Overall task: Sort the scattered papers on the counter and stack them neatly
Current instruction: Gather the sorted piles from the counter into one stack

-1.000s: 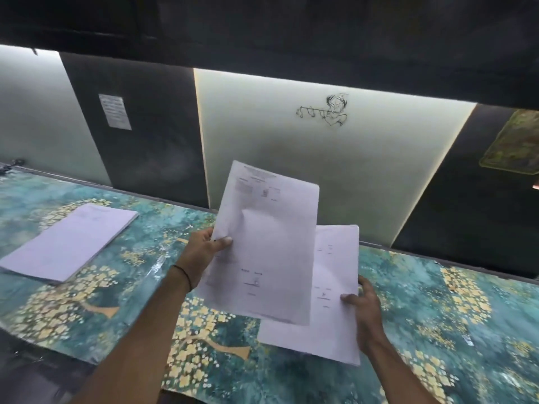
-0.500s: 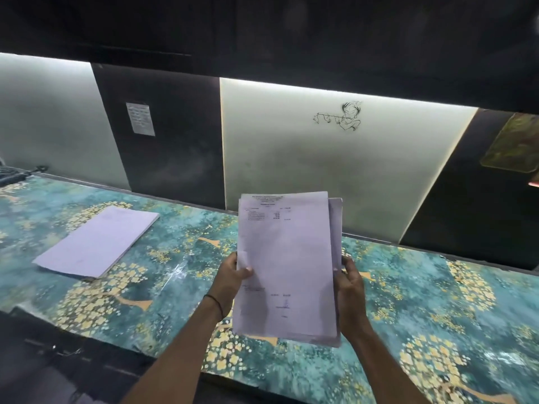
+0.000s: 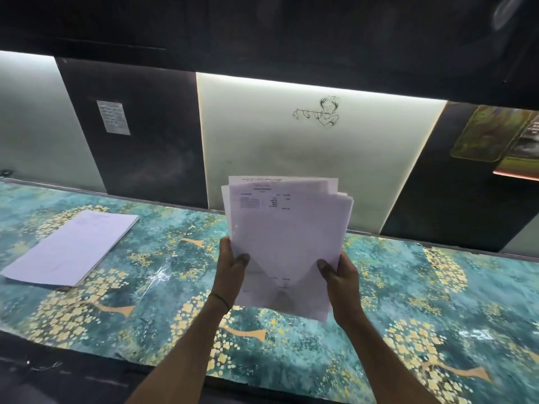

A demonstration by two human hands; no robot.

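I hold a bundle of white printed papers (image 3: pixel 284 243) upright above the counter, its top edges slightly fanned and uneven. My left hand (image 3: pixel 230 268) grips the bundle's lower left edge with the thumb on the front sheet. My right hand (image 3: pixel 339 277) grips the lower right edge the same way. A second, flat stack of papers (image 3: pixel 73 247) lies on the counter to the far left, apart from both hands.
The counter (image 3: pixel 408 287) has a teal surface with yellow tree patterns and a dark front edge. Behind it stand lit white and dark wall panels, one bearing a small notice (image 3: pixel 113 117), another a line drawing (image 3: pixel 319 112). Posters hang at upper right.
The two separate sheets were brought together into one bundle, now held by both hands at the lower edges and lifted upright. The view shifted slightly left to right.
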